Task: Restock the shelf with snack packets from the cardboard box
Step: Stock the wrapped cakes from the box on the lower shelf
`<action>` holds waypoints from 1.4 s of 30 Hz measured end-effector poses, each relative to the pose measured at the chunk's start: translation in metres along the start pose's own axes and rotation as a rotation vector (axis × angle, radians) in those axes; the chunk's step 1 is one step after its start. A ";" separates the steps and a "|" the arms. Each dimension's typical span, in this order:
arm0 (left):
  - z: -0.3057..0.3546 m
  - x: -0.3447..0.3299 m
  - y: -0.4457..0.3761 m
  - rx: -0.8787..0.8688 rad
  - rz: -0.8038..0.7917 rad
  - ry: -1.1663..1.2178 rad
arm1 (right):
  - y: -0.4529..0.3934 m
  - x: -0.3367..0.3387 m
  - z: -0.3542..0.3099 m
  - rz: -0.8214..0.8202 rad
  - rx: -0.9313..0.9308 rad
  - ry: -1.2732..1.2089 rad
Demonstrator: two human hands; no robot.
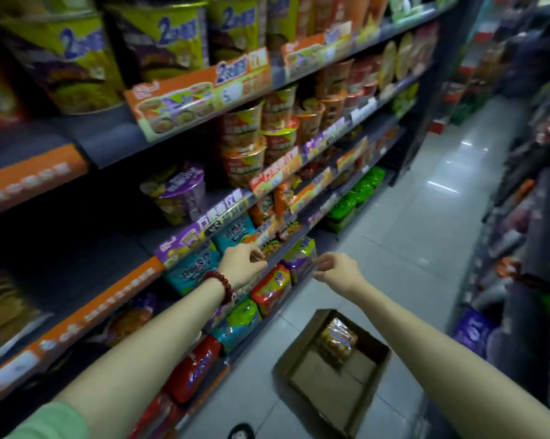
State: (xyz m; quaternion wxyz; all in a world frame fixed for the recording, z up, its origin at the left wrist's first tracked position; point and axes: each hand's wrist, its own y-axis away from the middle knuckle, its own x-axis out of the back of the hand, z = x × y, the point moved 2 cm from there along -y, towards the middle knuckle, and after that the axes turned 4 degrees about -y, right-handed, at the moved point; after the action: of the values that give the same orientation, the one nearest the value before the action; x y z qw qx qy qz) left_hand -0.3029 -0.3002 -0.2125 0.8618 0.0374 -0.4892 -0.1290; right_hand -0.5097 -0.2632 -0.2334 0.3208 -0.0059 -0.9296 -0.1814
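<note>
Presently both hands are being held empty, fingers loosely curled: left hand (243, 264) at the shelf (286, 251); right hand (338, 269) above the cardboard box (305, 346); one snack packet (338, 340) is being kept inside.

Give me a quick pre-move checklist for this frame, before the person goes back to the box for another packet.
1. Left hand free to grasp: ok, fingers curled at the shelf edge, nothing visibly held.
2. Right hand free: ok, fingers loosely pinched, no packet in it.
3. Stock left in the cardboard box: ok, one clear-wrapped snack packet lies in it.
4. Box within reach: ok, open on the floor just below the right forearm.
5. Last packet seated properly on the shelf: cannot tell, the image is blurred around the hands.
6. Free slot for the next packet: cannot tell.
</note>
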 end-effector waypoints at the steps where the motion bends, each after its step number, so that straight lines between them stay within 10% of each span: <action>1: 0.009 -0.013 -0.010 -0.031 -0.039 -0.004 | 0.000 0.007 0.015 0.021 -0.038 -0.019; 17: -0.014 -0.306 -0.102 -0.210 -0.525 -0.173 | -0.027 -0.056 0.306 0.262 -0.550 -0.283; 42: -0.217 -0.712 -0.256 -0.232 -0.563 -0.025 | -0.260 -0.304 0.646 0.245 -0.514 -0.250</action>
State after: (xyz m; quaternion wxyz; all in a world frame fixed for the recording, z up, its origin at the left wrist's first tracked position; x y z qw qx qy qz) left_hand -0.5133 -0.3756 -0.9673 0.7846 0.0714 -0.4520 -0.4182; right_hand -0.6850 -0.2538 -0.9723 0.2114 -0.2209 -0.8780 -0.3683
